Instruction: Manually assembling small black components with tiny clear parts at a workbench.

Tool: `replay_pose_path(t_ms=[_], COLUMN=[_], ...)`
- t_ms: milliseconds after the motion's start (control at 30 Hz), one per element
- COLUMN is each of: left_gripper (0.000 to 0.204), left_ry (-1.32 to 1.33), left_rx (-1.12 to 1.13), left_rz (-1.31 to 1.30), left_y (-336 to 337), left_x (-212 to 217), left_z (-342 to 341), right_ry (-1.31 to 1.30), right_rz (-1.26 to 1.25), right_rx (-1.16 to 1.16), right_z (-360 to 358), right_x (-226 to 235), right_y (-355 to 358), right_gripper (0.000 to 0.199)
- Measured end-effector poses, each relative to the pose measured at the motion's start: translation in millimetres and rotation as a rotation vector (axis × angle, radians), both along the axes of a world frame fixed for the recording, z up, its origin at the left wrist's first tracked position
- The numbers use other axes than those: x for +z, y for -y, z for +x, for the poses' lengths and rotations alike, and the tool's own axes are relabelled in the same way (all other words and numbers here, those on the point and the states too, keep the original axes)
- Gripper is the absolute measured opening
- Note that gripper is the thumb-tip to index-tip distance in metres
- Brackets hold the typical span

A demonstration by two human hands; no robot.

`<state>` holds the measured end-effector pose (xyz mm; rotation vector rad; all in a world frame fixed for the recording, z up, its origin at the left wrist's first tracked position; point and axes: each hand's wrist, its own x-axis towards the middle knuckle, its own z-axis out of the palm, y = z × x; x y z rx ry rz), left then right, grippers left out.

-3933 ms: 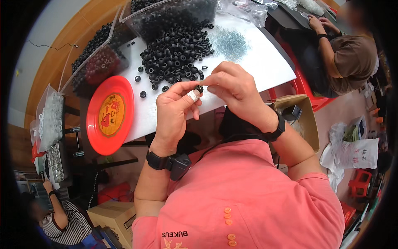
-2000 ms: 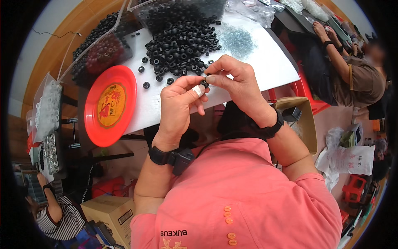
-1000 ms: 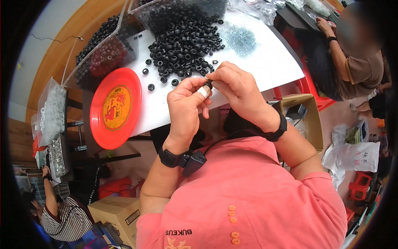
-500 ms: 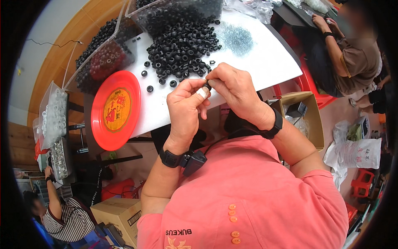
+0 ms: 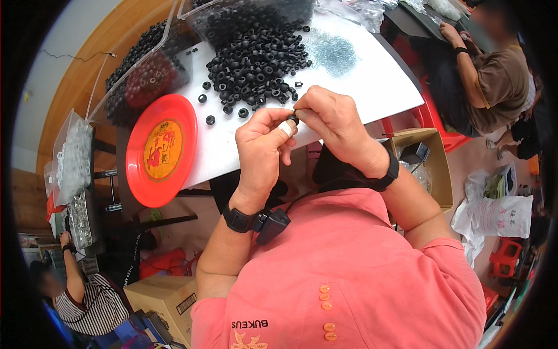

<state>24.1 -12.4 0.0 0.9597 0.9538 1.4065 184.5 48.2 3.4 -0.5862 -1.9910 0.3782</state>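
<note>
My left hand (image 5: 261,142) is closed in a pinch around a small black ring-shaped part (image 5: 293,118), just off the table's near edge. A white wrap covers its thumb. My right hand (image 5: 334,119) pinches at the top of the same part with thumb and forefinger; whether it also holds something tiny is hidden by the fingers. Beyond my hands lies a heap of black ring-shaped parts (image 5: 256,67), with several loose ones beside it. A patch of tiny shiny bits (image 5: 333,53) is spread right of the heap on the white tabletop (image 5: 378,81).
A red round plate (image 5: 185,125) lies at the table's left. Clear bins (image 5: 192,9) of black parts stand at the back and left. An open cardboard box (image 5: 444,168) sits right of me. Two co-workers are nearby, one at far right (image 5: 494,75), one at lower left (image 5: 93,308).
My hands stay together at the black part. My right fingers have shifted slightly on it, and the whole view has moved a little.
</note>
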Motion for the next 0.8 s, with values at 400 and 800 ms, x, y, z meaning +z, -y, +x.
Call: replay_pose_path(t_ms=[400,800], left_gripper=[0.014,0.016], left_ry=[0.018,0.018], left_rx=[0.031,-0.092], left_rz=[-0.047,-0.053], left_y=[-1,-5], left_x=[-1,10], left_z=[-1,0], right_ry=[0.063,0.042], right_rz=[0.089,0.156], right_rx=[-0.073,-0.182], right_z=[-10,-7], right_x=[-3,-11], right_y=[4,12], right_gripper=[0.017,0.026])
